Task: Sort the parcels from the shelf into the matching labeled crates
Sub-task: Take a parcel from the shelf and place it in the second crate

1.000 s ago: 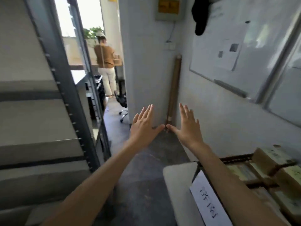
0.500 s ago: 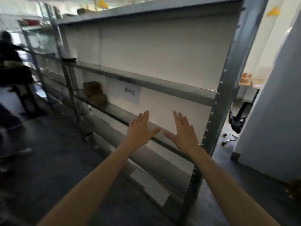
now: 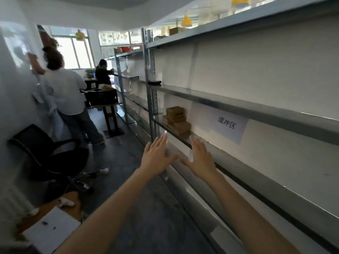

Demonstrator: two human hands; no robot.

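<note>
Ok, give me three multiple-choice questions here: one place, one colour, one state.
1. Where are the parcels? A on the floor; B on the shelf left of the paper label; C in a crate.
2. What colour is the office chair? A black; B red; C white.
3. How are the left hand and right hand? A gripping parcels; B fists; C open, empty.
B: stacked beside the label. A: dark seat and back. C: fingers spread, nothing held.

Both arms reach forward, the left hand [image 3: 157, 158] and right hand [image 3: 200, 160] flat and holding nothing, beside a metal shelf [image 3: 238, 105]. Brown parcels [image 3: 177, 119] sit stacked near a paper label [image 3: 228, 125].
</note>
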